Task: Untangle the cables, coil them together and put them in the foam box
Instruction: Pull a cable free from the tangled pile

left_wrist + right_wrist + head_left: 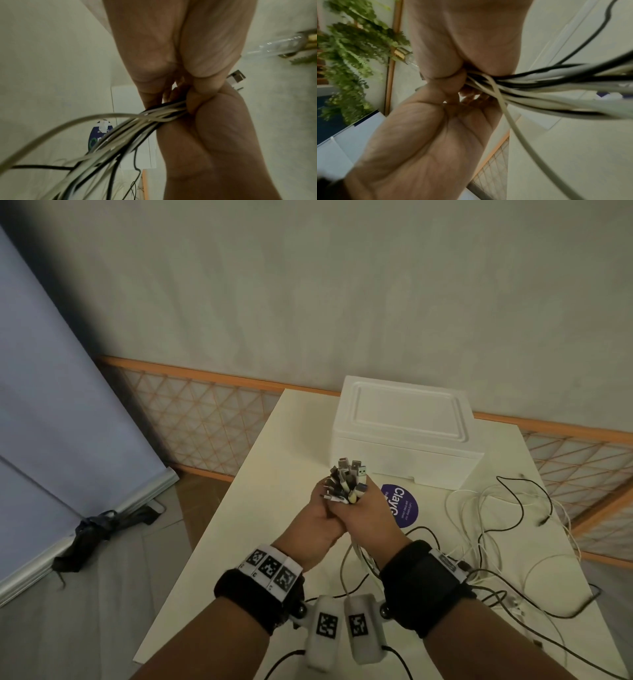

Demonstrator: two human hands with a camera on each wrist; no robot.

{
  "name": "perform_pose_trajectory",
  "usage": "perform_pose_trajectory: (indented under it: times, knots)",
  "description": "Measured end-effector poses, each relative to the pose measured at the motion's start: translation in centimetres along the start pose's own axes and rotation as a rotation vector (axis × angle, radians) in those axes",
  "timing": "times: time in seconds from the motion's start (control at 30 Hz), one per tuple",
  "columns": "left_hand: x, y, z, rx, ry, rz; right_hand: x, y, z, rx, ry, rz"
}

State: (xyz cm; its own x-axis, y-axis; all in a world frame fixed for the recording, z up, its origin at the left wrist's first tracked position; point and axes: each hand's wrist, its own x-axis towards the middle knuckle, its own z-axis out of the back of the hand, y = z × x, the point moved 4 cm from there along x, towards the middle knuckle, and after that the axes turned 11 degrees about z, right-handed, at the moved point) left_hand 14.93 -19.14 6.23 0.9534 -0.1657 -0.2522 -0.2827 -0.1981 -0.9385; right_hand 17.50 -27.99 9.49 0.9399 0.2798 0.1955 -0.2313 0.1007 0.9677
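Note:
Both hands meet above the white table (239,508) around one bundle of black and white cables (347,481), whose USB plugs stick up out of the fists. My left hand (318,525) wraps the bundle from the left and my right hand (368,518) grips it from the right. In the wrist views the cables (133,129) (539,86) run out from between the two palms. Loose lengths (479,508) trail over the table to the right. The white foam box (404,436) stands behind the hands with its lid on.
A round purple sticker (400,506) lies on the table in front of the box. The table's left edge drops to the floor, where a dark bag (92,532) lies by a blue panel (51,405). An orange lattice rail (205,412) runs behind the table.

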Motion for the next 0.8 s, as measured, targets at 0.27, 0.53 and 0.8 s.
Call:
perform_pose_trajectory:
  times: [0.27,0.53,0.8]
  knots:
    - [0.1,0.3,-1.2,-0.282,0.014,0.039,0.6,-0.4,-0.7,-0.113,-0.044,0.044]
    - [-0.1,0.6,0.3,0.014,-0.147,0.162,0.7,-1.0,-1.1,-0.401,0.13,-0.016]
    - [-0.6,-0.3,-0.1,-0.011,-0.151,0.077,1.6,2.2,0.2,-0.137,0.332,0.18]
